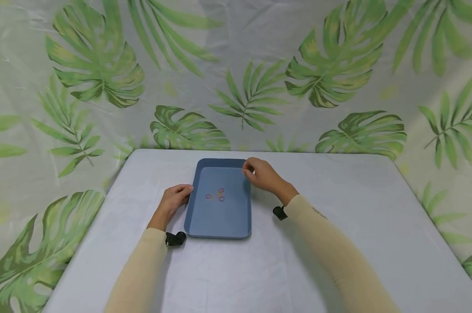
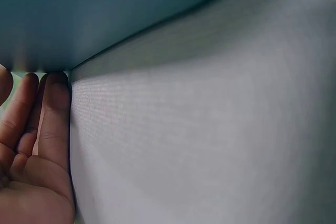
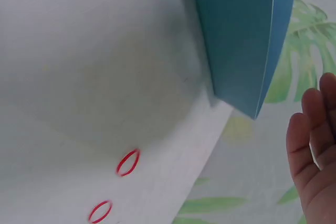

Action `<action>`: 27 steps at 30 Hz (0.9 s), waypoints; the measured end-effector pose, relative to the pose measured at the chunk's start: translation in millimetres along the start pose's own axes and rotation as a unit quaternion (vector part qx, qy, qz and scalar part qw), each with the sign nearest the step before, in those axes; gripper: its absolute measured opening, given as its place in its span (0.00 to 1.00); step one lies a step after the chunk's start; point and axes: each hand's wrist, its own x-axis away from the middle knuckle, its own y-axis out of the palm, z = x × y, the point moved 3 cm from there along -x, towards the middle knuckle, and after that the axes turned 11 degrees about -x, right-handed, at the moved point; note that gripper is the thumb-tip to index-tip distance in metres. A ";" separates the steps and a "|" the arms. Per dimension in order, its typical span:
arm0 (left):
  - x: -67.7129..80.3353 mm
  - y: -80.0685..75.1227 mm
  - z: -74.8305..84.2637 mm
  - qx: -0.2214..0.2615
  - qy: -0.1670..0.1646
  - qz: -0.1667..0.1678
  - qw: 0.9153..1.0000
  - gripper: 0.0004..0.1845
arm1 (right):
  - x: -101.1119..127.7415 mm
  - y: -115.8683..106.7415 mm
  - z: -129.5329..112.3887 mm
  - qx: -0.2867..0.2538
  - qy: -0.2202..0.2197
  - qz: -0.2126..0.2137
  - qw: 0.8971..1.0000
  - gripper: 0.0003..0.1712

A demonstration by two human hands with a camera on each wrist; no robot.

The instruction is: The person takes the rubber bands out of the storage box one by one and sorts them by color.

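Leaf-print backdrop (image 1: 236, 65): a pale curtain with green leaves hangs behind and to both sides of the table, filling the view from 9 o'clock through 12 to 3 o'clock.

Table (image 1: 337, 243): covered with a smooth white cloth; it carries everything else.

Tray (image 1: 216, 221): blue, rectangular, with a raised rim, lying flat at the centre of the table, long side running from 12 to 6 o'clock.

Left hand (image 1: 175, 200): at the tray's 9 o'clock edge, fingers fairly straight and resting against the rim; the left wrist view shows the fingertips (image 2: 52, 85) tucked at the tray's underside.

Right hand (image 1: 261, 174): at the tray's 1 o'clock corner, fingers curled over the rim; whether it truly pinches the rim cannot be told.

Rubber bands (image 1: 215, 196): a few small rings, red and purple, lying loose near the tray's middle, touched by neither hand.

Progress, as a judgement: both hands are set on the tray, but it seems not yet lifted or shifted; the bands remain ungathered.
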 end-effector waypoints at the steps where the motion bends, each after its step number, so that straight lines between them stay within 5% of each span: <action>1: 0.2 0.2 0.5 -0.001 -0.001 -0.001 1.000 0.23 | 2.4 -2.0 1.6 -0.005 0.002 -0.001 1.000 0.05; 11: 0.7 1.4 3.0 0.004 -0.005 -0.004 1.000 0.23 | 27.6 -33.8 16.6 -0.017 0.033 -0.005 0.999 0.07; 27: 1.7 1.9 0.2 0.000 -0.005 -0.003 1.000 0.23 | 68.1 -64.9 73.4 0.000 0.100 0.024 0.995 0.07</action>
